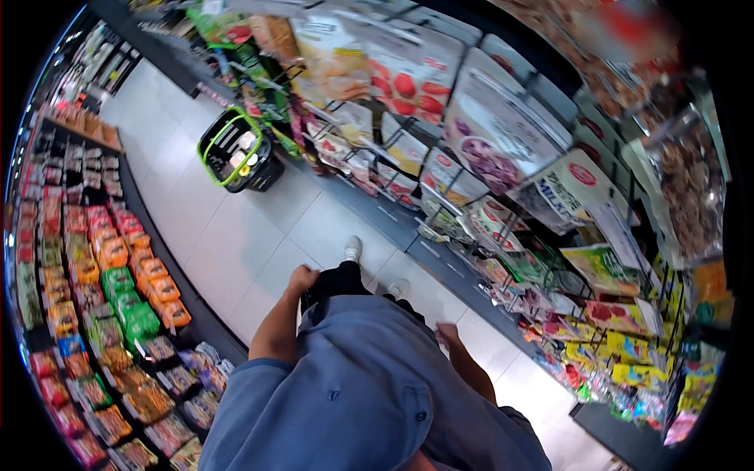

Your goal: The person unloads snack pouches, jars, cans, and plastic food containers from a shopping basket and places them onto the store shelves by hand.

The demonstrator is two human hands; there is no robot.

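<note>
- Step in hand: judging by the lowered arms, the person is standing or walking in a shop aisle, with neither hand at a shelf or at the shopping basket [265, 174].
- Next move: taking hold of the basket would call for a few steps forward, a bend to the floor and a grasp of its lime-green handle.
- Left hand [302, 279]: fingers curled in narrowly beside the black trousers [338, 282]; I cannot tell whether it touches the cloth or has anything inside.
- Right hand [449, 336]: low by the hip, blurred, fingers seemingly bent; its grip and contents cannot be told.
- Basket's place: on the pale tiled floor [243, 243], ahead and to the left of the left hand, well apart from it and farther from the right. It stands upright just beside the right-hand rack [448, 263], with several pale items inside, too small to name.
- Around the hands: 2 light shoes [353, 250] show beyond the grey-blue shirt [345, 369]. The right-hand rack carries hanging snack pouches, 1 printed with strawberries [404, 78]; the left-hand shelf [206, 316] bears rows of orange packs [165, 290] and green packs [129, 306].
</note>
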